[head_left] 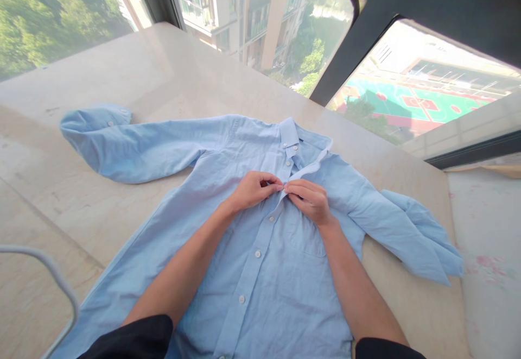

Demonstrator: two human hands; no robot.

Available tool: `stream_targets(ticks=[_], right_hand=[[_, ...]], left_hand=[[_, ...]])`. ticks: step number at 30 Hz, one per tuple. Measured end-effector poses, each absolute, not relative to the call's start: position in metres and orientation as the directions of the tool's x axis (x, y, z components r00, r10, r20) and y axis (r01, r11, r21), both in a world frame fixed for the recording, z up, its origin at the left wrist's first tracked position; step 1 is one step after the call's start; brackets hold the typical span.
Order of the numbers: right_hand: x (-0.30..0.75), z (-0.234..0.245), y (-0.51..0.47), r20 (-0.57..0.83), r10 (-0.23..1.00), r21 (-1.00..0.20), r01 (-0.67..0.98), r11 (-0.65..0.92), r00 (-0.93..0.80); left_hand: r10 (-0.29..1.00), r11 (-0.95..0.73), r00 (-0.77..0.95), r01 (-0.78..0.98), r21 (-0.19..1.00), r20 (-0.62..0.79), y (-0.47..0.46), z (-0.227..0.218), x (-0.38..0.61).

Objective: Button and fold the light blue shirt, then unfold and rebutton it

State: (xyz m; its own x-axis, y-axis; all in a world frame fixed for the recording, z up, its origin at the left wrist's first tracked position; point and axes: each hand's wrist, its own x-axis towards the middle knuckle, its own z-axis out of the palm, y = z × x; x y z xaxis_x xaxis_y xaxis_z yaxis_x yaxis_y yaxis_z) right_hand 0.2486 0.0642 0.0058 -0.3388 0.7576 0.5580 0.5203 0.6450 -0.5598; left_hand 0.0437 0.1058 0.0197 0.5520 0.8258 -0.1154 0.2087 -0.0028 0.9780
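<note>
A light blue button-up shirt (260,272) lies front-up on a beige stone ledge (61,201), collar towards the windows and both sleeves spread out. My left hand (254,189) and my right hand (311,200) meet at the placket just below the collar (299,144). Both pinch the shirt's front edges together around a button near the top. Several white buttons below that spot sit closed down the placket. The collar lies open.
Large windows (280,27) run along the far edge of the ledge, with a dark frame (366,38) between them. A thin grey hanger wire (52,277) curves at the lower left. A pale, pink-stained surface (488,250) lies to the right.
</note>
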Motion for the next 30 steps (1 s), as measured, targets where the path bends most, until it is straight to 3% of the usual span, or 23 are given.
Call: stream_targets(ticks=[9, 14, 21, 30], right_hand=[[0.246, 0.005, 0.065, 0.579, 0.729, -0.468, 0.583, 0.664, -0.366], [0.244, 0.006, 0.064, 0.609, 0.702, -0.431, 0.588, 0.684, -0.370], [0.243, 0.006, 0.066, 0.574, 0.735, -0.484, 0.575, 0.659, -0.360], [0.245, 0.004, 0.065, 0.516, 0.789, -0.501, 0.630, 0.594, -0.333]], left_hand=[[0.839, -0.039, 0.535, 0.240, 0.970, -0.099, 0.107, 0.013, 0.045], [0.840, -0.135, 0.543, 0.226, 0.965, -0.009, 0.107, 0.010, 0.044], [0.795, -0.214, 0.606, 0.259, 0.942, 0.014, 0.104, 0.020, 0.039], [0.851, -0.331, 0.514, 0.364, 0.871, 0.108, 0.096, 0.015, 0.049]])
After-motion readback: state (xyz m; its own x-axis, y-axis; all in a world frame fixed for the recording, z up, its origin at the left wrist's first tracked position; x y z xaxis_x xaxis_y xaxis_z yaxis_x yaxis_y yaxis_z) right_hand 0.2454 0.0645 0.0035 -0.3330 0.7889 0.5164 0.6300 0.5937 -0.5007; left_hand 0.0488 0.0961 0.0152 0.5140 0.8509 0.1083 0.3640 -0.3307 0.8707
